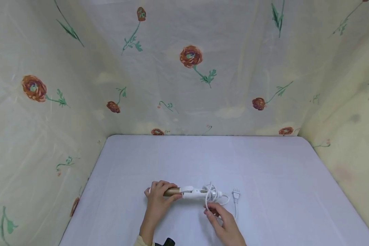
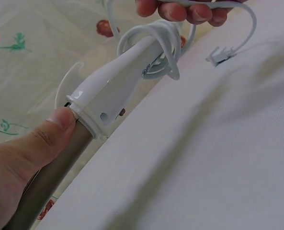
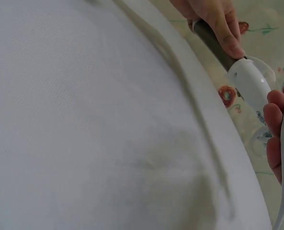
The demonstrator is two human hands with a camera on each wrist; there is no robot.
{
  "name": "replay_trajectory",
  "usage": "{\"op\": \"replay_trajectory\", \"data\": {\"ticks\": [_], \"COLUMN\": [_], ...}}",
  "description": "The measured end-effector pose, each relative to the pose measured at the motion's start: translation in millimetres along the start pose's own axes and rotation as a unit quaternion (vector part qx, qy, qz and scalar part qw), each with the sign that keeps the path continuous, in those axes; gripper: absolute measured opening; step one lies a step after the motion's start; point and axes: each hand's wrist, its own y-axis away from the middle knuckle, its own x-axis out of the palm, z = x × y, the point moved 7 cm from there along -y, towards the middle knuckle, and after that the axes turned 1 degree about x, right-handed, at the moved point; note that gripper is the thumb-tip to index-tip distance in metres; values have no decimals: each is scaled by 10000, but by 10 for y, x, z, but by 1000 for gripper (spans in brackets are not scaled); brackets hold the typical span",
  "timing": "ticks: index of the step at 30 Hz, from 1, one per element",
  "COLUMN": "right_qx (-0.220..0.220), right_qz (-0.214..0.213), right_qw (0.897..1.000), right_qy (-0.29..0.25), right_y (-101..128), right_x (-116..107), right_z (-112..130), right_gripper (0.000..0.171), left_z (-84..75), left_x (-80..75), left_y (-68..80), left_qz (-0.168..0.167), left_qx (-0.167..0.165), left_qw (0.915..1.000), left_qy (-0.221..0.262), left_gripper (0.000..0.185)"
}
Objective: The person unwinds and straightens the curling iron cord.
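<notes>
A curling iron (image 1: 193, 194) with a white handle and a brownish-gold barrel (image 1: 172, 192) is held level above the white table. Around the barrel my left hand (image 1: 160, 196) is wrapped, its thumb (image 2: 46, 139) lying close to where barrel meets handle. White power cord (image 2: 165, 52) loops several times round the handle's far end. My right hand (image 1: 222, 222) holds a length of that cord below the handle, with fingers (image 3: 274, 120) curled behind it. To the right of the handle is the plug (image 1: 236, 194), prongs pointing away from me, on the cord's free end.
The white table (image 1: 126, 157) has rounded far corners. Flower-printed curtains (image 1: 160, 78) enclose it at the back and both sides. A black object (image 1: 169, 242) shows by my left wrist at the bottom edge of the head view.
</notes>
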Motion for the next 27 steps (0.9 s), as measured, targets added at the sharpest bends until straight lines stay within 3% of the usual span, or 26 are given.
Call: {"op": "replay_trajectory", "data": {"ticks": [4, 12, 27], "right_qx": [-331, -391, -987], "right_qz": [56, 57, -51], "right_qw": [9992, 9989, 9890], "right_qy": [208, 271, 1104], "right_y": [-23, -139, -453], "right_x": [-69, -253, -500], "right_z": [73, 169, 185], "right_gripper": [23, 16, 19], "left_z": [-2, 3, 67], "left_x": [-4, -11, 2], "left_y": [4, 2, 20], "left_qz": [5, 41, 220], "left_qx": [-19, -67, -160], "left_qw": [10000, 9999, 9996], "left_qy": [-6, -134, 42], "left_gripper": [36, 36, 35]}}
